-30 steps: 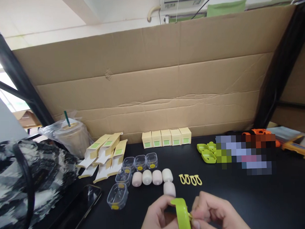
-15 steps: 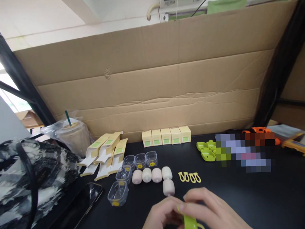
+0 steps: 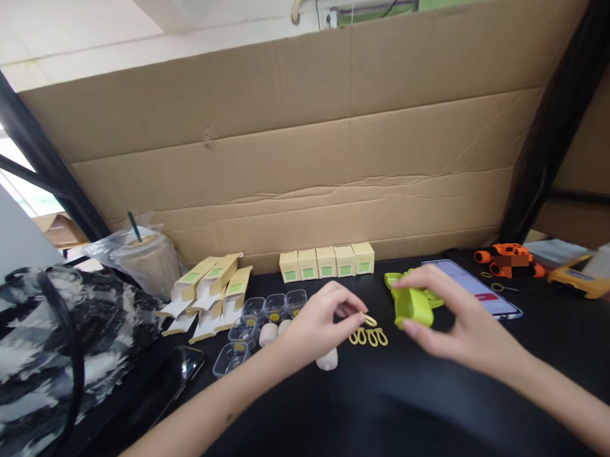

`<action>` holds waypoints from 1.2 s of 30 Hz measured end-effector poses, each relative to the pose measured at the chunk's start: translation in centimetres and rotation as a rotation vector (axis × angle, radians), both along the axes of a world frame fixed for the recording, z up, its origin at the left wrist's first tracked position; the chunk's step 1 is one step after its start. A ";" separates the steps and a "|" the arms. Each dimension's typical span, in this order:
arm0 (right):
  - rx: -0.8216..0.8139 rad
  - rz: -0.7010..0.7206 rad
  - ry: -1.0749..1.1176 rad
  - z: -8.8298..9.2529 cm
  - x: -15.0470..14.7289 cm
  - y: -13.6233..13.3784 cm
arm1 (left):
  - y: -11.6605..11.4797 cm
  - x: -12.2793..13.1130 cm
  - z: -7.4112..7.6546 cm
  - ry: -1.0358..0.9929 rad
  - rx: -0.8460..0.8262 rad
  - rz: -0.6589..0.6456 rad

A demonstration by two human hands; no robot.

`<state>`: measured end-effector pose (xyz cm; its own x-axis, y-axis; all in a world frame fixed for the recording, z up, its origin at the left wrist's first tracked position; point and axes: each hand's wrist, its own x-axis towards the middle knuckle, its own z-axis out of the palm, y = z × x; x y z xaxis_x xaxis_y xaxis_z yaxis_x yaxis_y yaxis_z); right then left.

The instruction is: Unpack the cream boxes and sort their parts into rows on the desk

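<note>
My left hand (image 3: pixel 318 325) reaches over the black table and pinches a small yellow loop (image 3: pixel 370 320) just above a row of several yellow loops (image 3: pixel 369 337). My right hand (image 3: pixel 455 316) grips a lime green plastic case (image 3: pixel 412 307) from above, beside more green cases (image 3: pixel 394 279). Pale pink rounded pieces (image 3: pixel 327 361) lie under and left of my left hand. Clear small tubs (image 3: pixel 275 305) with yellow stickers stand to the left.
A row of small cream boxes (image 3: pixel 327 262) stands against the cardboard wall (image 3: pixel 303 162). Flat unfolded cartons (image 3: pixel 212 292) lie left. A bagged iced drink (image 3: pixel 141 261), a patterned bag (image 3: pixel 39 358), two phones (image 3: pixel 180 373) (image 3: pixel 474 289), and orange tools (image 3: pixel 509 258) lie around.
Both hands moved from the near edge forward across the table. The right hand now carries the green case to the right; the left hand has gone to the yellow loops.
</note>
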<state>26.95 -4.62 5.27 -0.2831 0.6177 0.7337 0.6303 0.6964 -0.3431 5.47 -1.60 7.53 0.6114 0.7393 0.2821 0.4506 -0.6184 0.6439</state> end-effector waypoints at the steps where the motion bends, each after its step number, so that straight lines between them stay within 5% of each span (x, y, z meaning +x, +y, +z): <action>1: -0.064 -0.046 0.047 0.2 0.6 0.6 | 0.7 0.7 0.1 0.051 -0.042 -0.026; 6: -0.292 -0.141 0.167 0.3 3.5 3.3 | 3.3 5.0 -1.1 0.252 -0.083 -0.166; 12: -0.408 -0.120 -0.118 -0.3 5.7 4.0 | 4.6 7.4 -2.8 0.550 0.003 -0.253; 20: -0.612 -0.195 -0.477 -2.4 5.5 3.3 | 5.0 7.1 -3.7 0.701 0.094 -0.247; 27: -0.626 -0.338 -0.566 -2.6 4.8 3.3 | 5.2 7.0 -3.8 0.706 0.171 -0.248; 36: -0.631 -0.333 -0.573 -2.8 5.2 3.6 | 2.7 4.3 -1.9 0.566 0.464 -0.148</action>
